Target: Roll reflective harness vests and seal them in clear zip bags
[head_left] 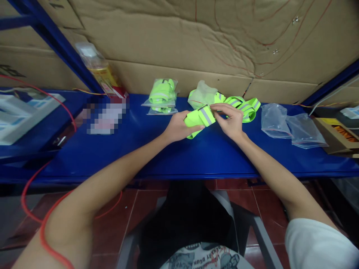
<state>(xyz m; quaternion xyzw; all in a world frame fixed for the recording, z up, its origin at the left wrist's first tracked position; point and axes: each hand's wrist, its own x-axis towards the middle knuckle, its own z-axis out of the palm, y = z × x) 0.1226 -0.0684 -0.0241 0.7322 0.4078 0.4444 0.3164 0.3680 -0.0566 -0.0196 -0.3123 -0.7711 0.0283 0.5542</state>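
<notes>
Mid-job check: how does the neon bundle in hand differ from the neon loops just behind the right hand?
The neon bundle is folded compactly; the neon loops are loosely coiled. The left hand holds the neon bundle, while the neon loops lie on the blue table. Both are yellow-green with grey stripes.

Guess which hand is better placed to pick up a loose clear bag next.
Probably the right hand: it is nearer the clear bags and sits at the edge of the neon bundle, while the left hand grips the bundle.
</notes>
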